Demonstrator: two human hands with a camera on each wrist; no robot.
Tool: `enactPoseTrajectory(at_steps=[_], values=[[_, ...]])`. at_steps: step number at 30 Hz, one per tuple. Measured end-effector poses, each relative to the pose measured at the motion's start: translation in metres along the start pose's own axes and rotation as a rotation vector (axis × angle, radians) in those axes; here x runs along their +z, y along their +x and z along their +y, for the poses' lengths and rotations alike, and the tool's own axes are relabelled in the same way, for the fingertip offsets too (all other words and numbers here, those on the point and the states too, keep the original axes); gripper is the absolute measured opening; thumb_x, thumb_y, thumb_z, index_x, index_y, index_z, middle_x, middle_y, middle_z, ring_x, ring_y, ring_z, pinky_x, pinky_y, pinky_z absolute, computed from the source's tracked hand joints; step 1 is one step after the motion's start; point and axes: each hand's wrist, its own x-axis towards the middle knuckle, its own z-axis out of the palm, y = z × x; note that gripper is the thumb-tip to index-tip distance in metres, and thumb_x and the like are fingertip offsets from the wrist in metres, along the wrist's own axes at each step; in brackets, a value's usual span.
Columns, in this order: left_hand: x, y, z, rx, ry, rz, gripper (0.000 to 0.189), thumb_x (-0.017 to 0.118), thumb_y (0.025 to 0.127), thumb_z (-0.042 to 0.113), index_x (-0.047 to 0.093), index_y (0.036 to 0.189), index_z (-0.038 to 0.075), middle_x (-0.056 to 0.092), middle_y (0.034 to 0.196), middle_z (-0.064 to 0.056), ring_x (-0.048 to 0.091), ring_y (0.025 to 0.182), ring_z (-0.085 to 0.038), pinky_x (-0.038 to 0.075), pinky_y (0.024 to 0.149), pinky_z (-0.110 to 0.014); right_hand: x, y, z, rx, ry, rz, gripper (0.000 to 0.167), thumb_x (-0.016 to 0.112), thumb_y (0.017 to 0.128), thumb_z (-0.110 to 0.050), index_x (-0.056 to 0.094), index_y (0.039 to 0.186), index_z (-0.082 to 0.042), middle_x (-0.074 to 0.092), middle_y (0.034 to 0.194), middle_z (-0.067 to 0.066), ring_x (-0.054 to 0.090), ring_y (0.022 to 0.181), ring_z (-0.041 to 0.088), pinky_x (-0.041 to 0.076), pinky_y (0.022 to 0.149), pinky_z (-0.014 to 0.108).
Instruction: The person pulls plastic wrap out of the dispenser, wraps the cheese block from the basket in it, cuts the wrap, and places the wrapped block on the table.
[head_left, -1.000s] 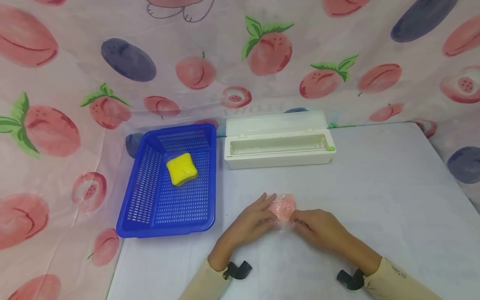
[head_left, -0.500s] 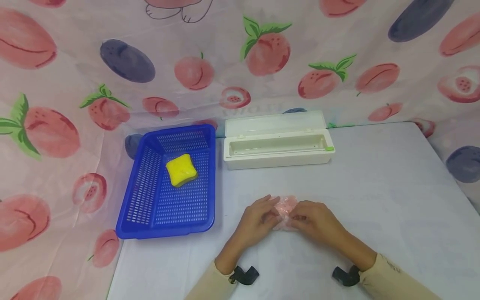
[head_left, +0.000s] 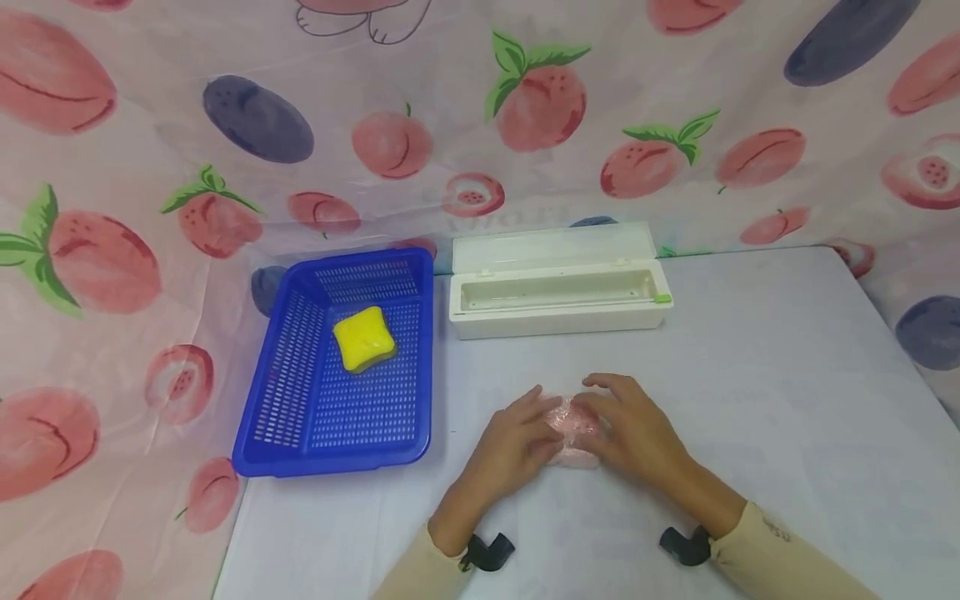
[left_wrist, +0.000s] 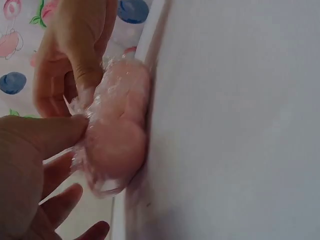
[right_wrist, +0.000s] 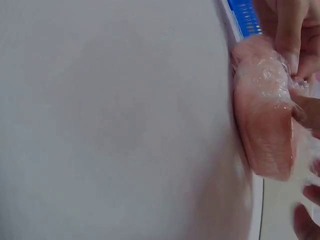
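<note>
The pink bundle (head_left: 568,417), covered in clear crinkled film (right_wrist: 265,75), sits on the white tabletop (head_left: 795,375) between the two hands, near the person's side. In the wrist views it looks rounded and elongated, its underside against the tabletop and the film bunched and shiny along the edge where the thumbs meet it. The left hand (head_left: 506,442) holds the bundle's left end, thumb set on the film and fingers bent around it. The right hand (head_left: 645,429) is fairly wide at the other end: its thumb touches the film, its fingers are apart, and the forefinger reaches past the far edge; in the right wrist view these fingertips are blurred. Light beige sleeves (head_left: 423,567) cover both forearms, and a black curved piece (head_left: 491,552) sits at each wrist. Beyond the bundle, well apart from it, stands a long white box (head_left: 562,320) with its translucent lid (head_left: 555,248) raised at the back and a small green tab (head_left: 662,298) at its right end. Left of this box, just beside it, is a blue perforated basket (head_left: 330,465) with a yellow block (head_left: 363,337) inside. Behind everything hangs a pale pink fruit-print cloth (head_left: 450,83).
</note>
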Motion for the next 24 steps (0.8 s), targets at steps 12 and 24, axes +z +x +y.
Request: enactPoseTrajectory(at_steps=[12, 24], values=[[-0.019, -0.001, -0.007, 0.157, 0.219, -0.188, 0.033, 0.063, 0.102, 0.033, 0.070, 0.132, 0.023, 0.056, 0.151, -0.003, 0.051, 0.142, -0.021, 0.053, 0.103, -0.040, -0.011, -0.011, 0.006, -0.356, -0.231, -0.131, 0.054, 0.080, 0.086, -0.015, 0.066, 0.137, -0.024, 0.067, 0.137, 0.012, 0.068, 0.121, 0.028, 0.060, 0.087, 0.045], [-0.028, -0.007, -0.014, 0.229, 0.371, -0.405, 0.050, 0.049, 0.107, 0.042, 0.043, 0.155, 0.031, 0.026, 0.169, 0.000, 0.024, 0.157, -0.022, 0.042, 0.115, -0.052, -0.020, -0.024, 0.016, -0.323, -0.285, -0.437, 0.069, 0.056, 0.101, -0.051, 0.032, 0.161, -0.026, 0.029, 0.168, 0.008, 0.032, 0.154, 0.028, 0.044, 0.110, 0.060]])
